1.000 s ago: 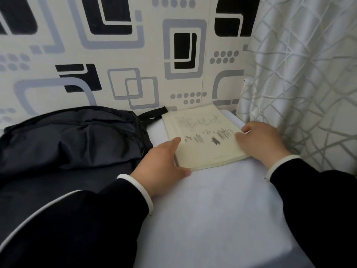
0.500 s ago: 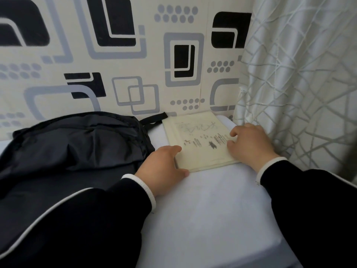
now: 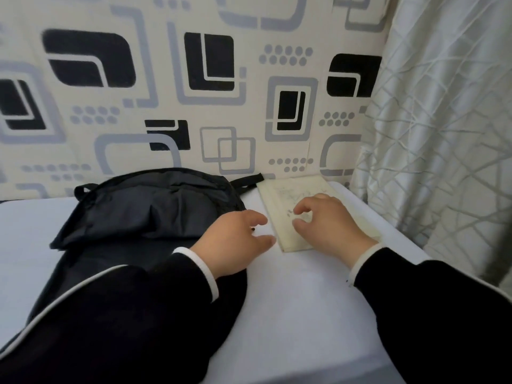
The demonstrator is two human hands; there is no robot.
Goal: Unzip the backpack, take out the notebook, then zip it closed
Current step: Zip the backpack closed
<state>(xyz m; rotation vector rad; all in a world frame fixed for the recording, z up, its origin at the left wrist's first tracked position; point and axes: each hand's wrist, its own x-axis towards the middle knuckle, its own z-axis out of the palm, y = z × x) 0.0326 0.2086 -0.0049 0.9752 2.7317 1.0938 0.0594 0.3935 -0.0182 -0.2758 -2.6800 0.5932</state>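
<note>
On white table (image 3: 291,314), against patterned wall: cream notebook (image 3: 279,214), faint dark scribbles on cover, flat just right of limp dark zip-up backpack (image 3: 149,206); right hand (image 3: 329,225) above it, fingers loosely curled, empty; left hand (image 3: 235,242) alongside, fingers parted, empty.

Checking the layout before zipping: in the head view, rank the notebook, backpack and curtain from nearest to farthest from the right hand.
From the right hand:
1. Notebook, directly under it.
2. Backpack, to its left, past the left hand.
3. Curtain, to its right, beyond the table edge.
</note>
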